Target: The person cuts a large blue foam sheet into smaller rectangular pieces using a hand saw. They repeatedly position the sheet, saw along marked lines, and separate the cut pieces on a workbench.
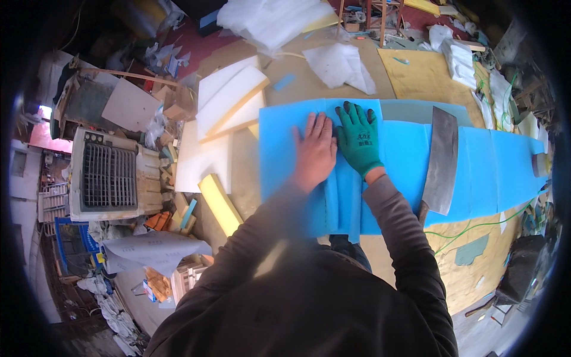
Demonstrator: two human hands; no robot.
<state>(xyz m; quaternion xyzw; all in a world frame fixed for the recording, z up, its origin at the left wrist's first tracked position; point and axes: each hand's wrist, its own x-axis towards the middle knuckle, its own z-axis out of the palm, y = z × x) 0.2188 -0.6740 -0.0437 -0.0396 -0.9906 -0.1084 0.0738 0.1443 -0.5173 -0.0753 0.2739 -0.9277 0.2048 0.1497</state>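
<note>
A large bright blue foam sheet [285, 172] lies in front of me, creased and layered near its middle. My bare left hand [316, 146] rests flat on it, palm down, with its fingers stretched toward the far edge. Right beside it my right hand [360, 140], in a green work glove with dark fingertips, also presses flat on the sheet, fingers extended. Neither hand holds anything. To the right of my gloved hand, a long knife with a broad grey blade [441, 160] lies across the blue foam, its handle toward me.
White and yellow foam slabs [235, 98] lie to the left, with a yellow foam strip [219, 202] nearer. An air cooler [110, 175] stands far left. A green cord [470, 233] runs along the right. White foam sheets [273, 21] are piled at the far side.
</note>
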